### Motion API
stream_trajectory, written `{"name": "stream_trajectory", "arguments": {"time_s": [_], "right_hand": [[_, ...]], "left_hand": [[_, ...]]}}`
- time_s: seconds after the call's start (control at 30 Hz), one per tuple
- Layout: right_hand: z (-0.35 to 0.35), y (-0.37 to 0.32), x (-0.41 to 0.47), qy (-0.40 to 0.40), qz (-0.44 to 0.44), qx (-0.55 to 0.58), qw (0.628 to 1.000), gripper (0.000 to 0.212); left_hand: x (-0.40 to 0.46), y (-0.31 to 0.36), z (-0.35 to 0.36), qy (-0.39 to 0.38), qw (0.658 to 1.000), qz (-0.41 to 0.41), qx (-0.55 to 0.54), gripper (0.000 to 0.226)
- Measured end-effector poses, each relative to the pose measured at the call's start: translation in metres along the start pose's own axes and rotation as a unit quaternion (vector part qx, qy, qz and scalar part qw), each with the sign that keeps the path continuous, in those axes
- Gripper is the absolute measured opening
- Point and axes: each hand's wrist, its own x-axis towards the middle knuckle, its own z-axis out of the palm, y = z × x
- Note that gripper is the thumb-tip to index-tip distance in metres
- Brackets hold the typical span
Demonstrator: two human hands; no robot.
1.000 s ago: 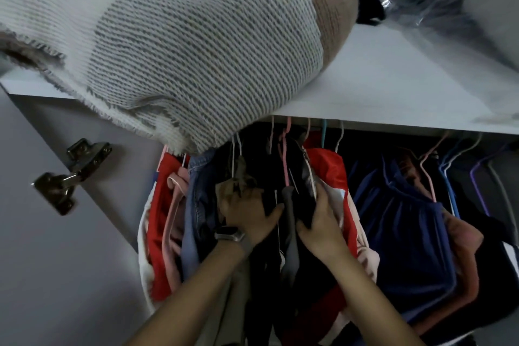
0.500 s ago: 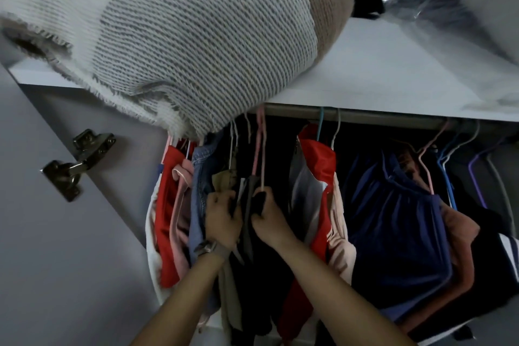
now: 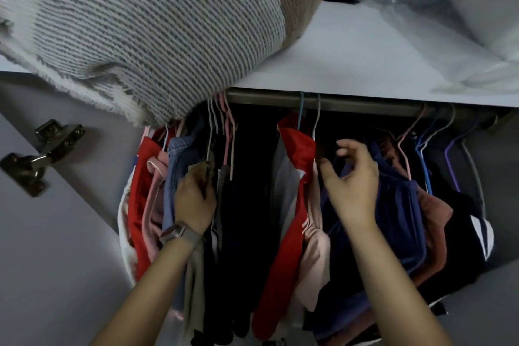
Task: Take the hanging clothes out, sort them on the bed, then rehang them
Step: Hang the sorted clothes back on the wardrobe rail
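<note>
I find the hanging clothes [image 3: 297, 205] on the rail [image 3: 365, 105], none taken out yet, so I judge the task to be at its first step. They hang in three clusters: one packed at the left end of the rail, a red jacket [image 3: 295, 185] with pale pieces near the middle of the rail, and navy and rust garments toward its right end. A gap in the hooks lies between the left cluster and the jacket's hangers, with dark garments hanging below it.

My left hand [image 3: 195, 201], a watch [image 3: 175, 233] at its wrist, has its fingers curled into the left cluster below the rail, gripping a beige garment [image 3: 200, 170], apparently to keep that bunch gathered for lifting off together. My right hand [image 3: 351, 185] sits below the rail just right of the red jacket, fingers loosely spread and holding nothing, seemingly reaching for the next hanger.

Directly above the rail is a white shelf [image 3: 351, 59]. A knitted blanket [image 3: 140, 31] overhangs it above the rail's left end and covers the hooks there, which may hamper lifting them.
</note>
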Motion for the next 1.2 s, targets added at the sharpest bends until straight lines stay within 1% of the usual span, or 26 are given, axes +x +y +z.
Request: {"name": "stream_trajectory", "arguments": {"time_s": [0.03,0.07,0.1,0.13,0.17,0.2,0.23,0.27,0.33,0.4,0.47,0.53,0.6,0.67,0.77,0.8,0.83,0.9,0.93,0.97,1.0,1.03,1.07,1.13,1.17,1.2], "right_hand": [[0.005,0.014,0.008,-0.056,0.052,-0.032,0.997,0.046],[0.012,0.027,0.014,-0.133,0.108,-0.056,0.984,0.056],[0.021,0.035,0.015,-0.214,0.163,-0.063,0.961,0.063],[0.030,0.039,0.012,-0.283,0.200,-0.057,0.936,0.070],[0.040,0.044,0.007,-0.328,0.225,-0.041,0.917,0.079],[0.049,0.047,0.002,-0.356,0.232,-0.020,0.905,0.083],[0.055,0.047,-0.002,-0.367,0.228,-0.010,0.902,0.080],[0.060,0.042,-0.005,-0.365,0.213,0.001,0.906,0.071],[0.066,0.030,-0.009,-0.346,0.233,0.052,0.907,0.057],[0.069,0.025,-0.008,-0.337,0.245,0.086,0.905,0.062],[0.072,0.021,-0.009,-0.339,0.226,0.055,0.911,0.065],[0.079,0.010,-0.014,-0.354,0.186,0.011,0.916,0.060],[0.093,-0.004,-0.021,-0.385,0.135,-0.028,0.913,0.054],[0.112,-0.012,-0.028,-0.403,0.116,-0.048,0.907,0.054],[0.127,-0.012,-0.032,-0.387,0.120,-0.092,0.910,0.064],[0.125,-0.008,-0.033,-0.375,0.106,-0.097,0.916,0.065],[0.120,-0.006,-0.034,-0.365,0.094,-0.092,0.922,0.064],[0.109,0.002,-0.038,-0.334,0.077,-0.040,0.939,0.065],[0.105,0.007,-0.039,-0.303,0.077,0.010,0.950,0.069],[0.103,0.009,-0.040,-0.272,0.088,0.058,0.957,0.074],[0.104,0.012,-0.041,-0.249,0.098,0.098,0.958,0.077],[0.108,0.012,-0.040,-0.245,0.097,0.113,0.958,0.076],[0.114,0.011,-0.040,-0.255,0.077,0.104,0.958,0.066],[0.125,0.003,-0.042,-0.304,0.047,0.051,0.950,0.033],[0.127,-0.004,-0.043,-0.332,0.053,0.038,0.941,0.030],[0.127,-0.007,-0.044,-0.356,0.059,0.036,0.932,0.032]], "left_hand": [[0.005,-0.001,0.004,-0.005,0.999,-0.036,0.008,0.027],[0.008,0.000,0.007,-0.007,0.997,-0.070,0.002,0.024],[0.011,0.002,0.009,-0.008,0.995,-0.102,-0.010,0.023],[0.014,0.003,0.011,-0.016,0.991,-0.132,-0.015,0.025],[0.015,0.006,0.013,-0.038,0.986,-0.164,0.001,0.029],[0.017,0.008,0.016,-0.071,0.978,-0.190,0.041,0.032],[0.018,0.012,0.017,-0.102,0.968,-0.211,0.088,0.034],[0.018,0.014,0.020,-0.118,0.960,-0.222,0.121,0.036],[0.019,0.017,0.023,-0.121,0.958,-0.230,0.118,0.039],[0.017,0.015,0.022,-0.105,0.964,-0.228,0.090,0.040],[0.015,0.007,0.014,-0.080,0.974,-0.205,0.061,0.037],[0.013,0.000,0.001,-0.047,0.981,-0.183,0.043,0.033],[0.014,-0.009,-0.007,-0.025,0.983,-0.177,0.043,0.030],[0.015,-0.012,-0.011,-0.021,0.984,-0.170,0.046,0.029],[0.016,-0.012,-0.012,-0.047,0.985,-0.165,0.014,0.023],[0.016,-0.012,-0.012,-0.063,0.985,-0.159,-0.003,0.020],[0.017,-0.014,-0.011,-0.085,0.982,-0.169,-0.019,0.020],[0.018,-0.017,-0.012,-0.130,0.969,-0.202,-0.050,0.029],[0.017,-0.016,-0.014,-0.146,0.968,-0.196,-0.057,0.038],[0.016,-0.013,-0.017,-0.148,0.974,-0.162,-0.057,0.046],[0.013,-0.009,-0.019,-0.130,0.985,-0.103,-0.052,0.047],[0.009,-0.005,-0.020,-0.102,0.993,-0.042,-0.033,0.044],[0.004,0.000,-0.019,-0.068,0.998,0.001,0.003,0.042],[-0.009,0.011,-0.014,-0.015,0.997,0.028,0.073,0.052],[-0.014,0.016,-0.012,-0.016,0.996,0.027,0.086,0.057],[-0.019,0.020,-0.011,-0.030,0.996,0.028,0.083,0.059]]}}
